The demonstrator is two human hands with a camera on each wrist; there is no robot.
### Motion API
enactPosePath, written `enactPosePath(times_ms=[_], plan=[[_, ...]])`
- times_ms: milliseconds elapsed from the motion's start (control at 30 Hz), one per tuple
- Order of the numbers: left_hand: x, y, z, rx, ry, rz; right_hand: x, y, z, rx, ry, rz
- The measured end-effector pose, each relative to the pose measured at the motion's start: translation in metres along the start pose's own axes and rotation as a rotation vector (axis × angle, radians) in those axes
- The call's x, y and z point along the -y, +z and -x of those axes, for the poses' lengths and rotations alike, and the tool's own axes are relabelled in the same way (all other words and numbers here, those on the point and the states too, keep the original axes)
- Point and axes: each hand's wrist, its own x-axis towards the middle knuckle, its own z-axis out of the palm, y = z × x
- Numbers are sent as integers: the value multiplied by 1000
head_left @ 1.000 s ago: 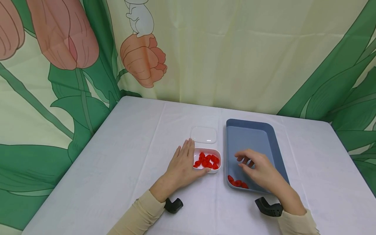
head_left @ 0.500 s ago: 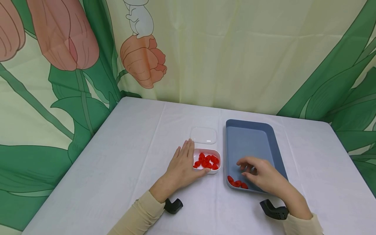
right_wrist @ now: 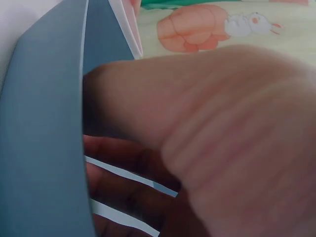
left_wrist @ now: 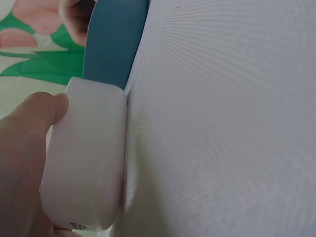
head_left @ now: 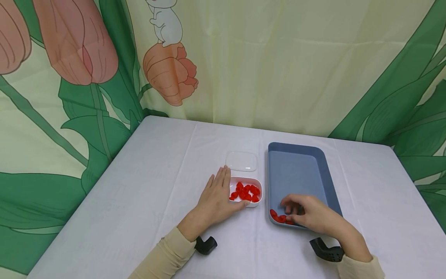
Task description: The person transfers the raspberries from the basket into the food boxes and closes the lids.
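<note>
My left hand [head_left: 216, 193] lies along the left side of a small white box [head_left: 257, 204], its fingers straight. In the left wrist view, the thumb [left_wrist: 60, 107] rests on the rim of the white box [left_wrist: 89, 153]. Several small red raspberry-like pieces [head_left: 245, 190] lie inside. My right hand [head_left: 311, 213] is low in the near part of a blue-grey tray [head_left: 296, 166], fingers bent and apart from the thumb. Just below them, a few red pieces [head_left: 282, 219] sit in the tray's near left corner. In the right wrist view, the tray wall [right_wrist: 44, 133] hides the fingertips.
A clear lid [head_left: 241, 161] lies flat on the white tablecloth [head_left: 167, 166] behind the box. The tray stands to the box's right, with a narrow strip of cloth between them. A printed curtain [head_left: 265, 69] hangs behind the table.
My right hand has moved down and slightly toward me, over the red pieces in the tray corner. My left hand and the box have stayed in place.
</note>
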Motion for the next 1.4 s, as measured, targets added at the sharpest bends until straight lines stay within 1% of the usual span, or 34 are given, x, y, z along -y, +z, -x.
enactPosePath(times_ms=[200,467,700,967,1200,1400], plan=[[0,0,0,-6,3,-6,3,-1,0,53,31,-49],[0,0,0,-5,-4,1,4,-6,3,126,39,-124],[-2,0,1,7,-17,2,1,-7,1,161,61,-148],[-2,0,0,3,-20,7,2,-5,1,136,49,-156],[-2,0,0,8,-23,4,3,-2,-2,79,38,-120],[-2,0,-1,7,-19,-7,5,1,-6,28,69,-80]])
